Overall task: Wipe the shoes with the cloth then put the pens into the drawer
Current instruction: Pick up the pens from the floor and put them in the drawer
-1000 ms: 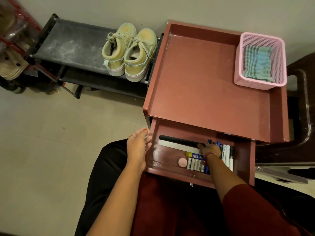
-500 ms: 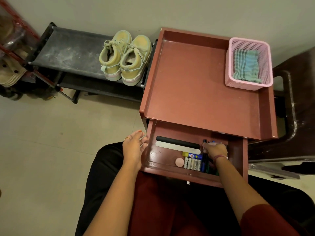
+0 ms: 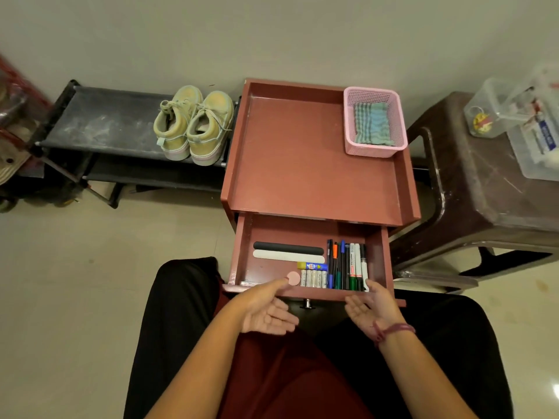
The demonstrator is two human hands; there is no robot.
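Observation:
The drawer (image 3: 376, 261) of the red-brown cabinet stands pulled out toward me. Several pens and markers (image 3: 346, 264) lie side by side in its right part. My left hand (image 3: 266, 309) and my right hand (image 3: 367, 309) hover palm-up just in front of the drawer's front edge, fingers apart, holding nothing. A pair of yellow-green shoes (image 3: 195, 125) stands on a black rack at the left. The striped green cloth (image 3: 372, 124) lies inside a pink basket (image 3: 351, 146) on the cabinet top's far right corner.
The drawer also holds a black strip and a white strip (image 3: 287, 251), a glue stick, several batteries (image 3: 313, 278) and a pink disc. A dark brown stool (image 3: 484, 182) with clear plastic boxes (image 3: 526, 122) stands on the right. The black shoe rack (image 3: 99, 125) runs along the wall.
My right hand has left the pens and come out of the drawer. My left hand has let go of the drawer's left side. Both now hover open at the front edge.

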